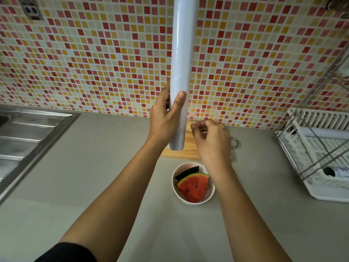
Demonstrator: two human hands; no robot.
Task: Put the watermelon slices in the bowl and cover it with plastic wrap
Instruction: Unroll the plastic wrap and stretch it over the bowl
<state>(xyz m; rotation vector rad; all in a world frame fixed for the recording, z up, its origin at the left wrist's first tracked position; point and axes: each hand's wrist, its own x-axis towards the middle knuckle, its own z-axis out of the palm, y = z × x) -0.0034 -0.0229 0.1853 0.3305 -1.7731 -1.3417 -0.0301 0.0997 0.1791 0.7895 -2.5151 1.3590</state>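
Observation:
A long white roll of plastic wrap [182, 53] stands upright in the air above the counter. My left hand [166, 118] grips its lower part, thumb across the front. Just right of the roll, my right hand [211, 140] pinches a thin clear sheet of film drawn off the roll; the film is barely visible against the tiles. Below both hands a small white bowl [174, 190] sits on the grey counter. Watermelon slices [193, 187] lie inside it, red flesh up, dark green rind toward the back.
A wooden cutting board [175, 154] lies behind the bowl against the tiled wall, with a metal ring [234, 142] at its right end. A steel sink [28, 129] is at the left. A white dish rack [317, 157] holding another roll stands at the right.

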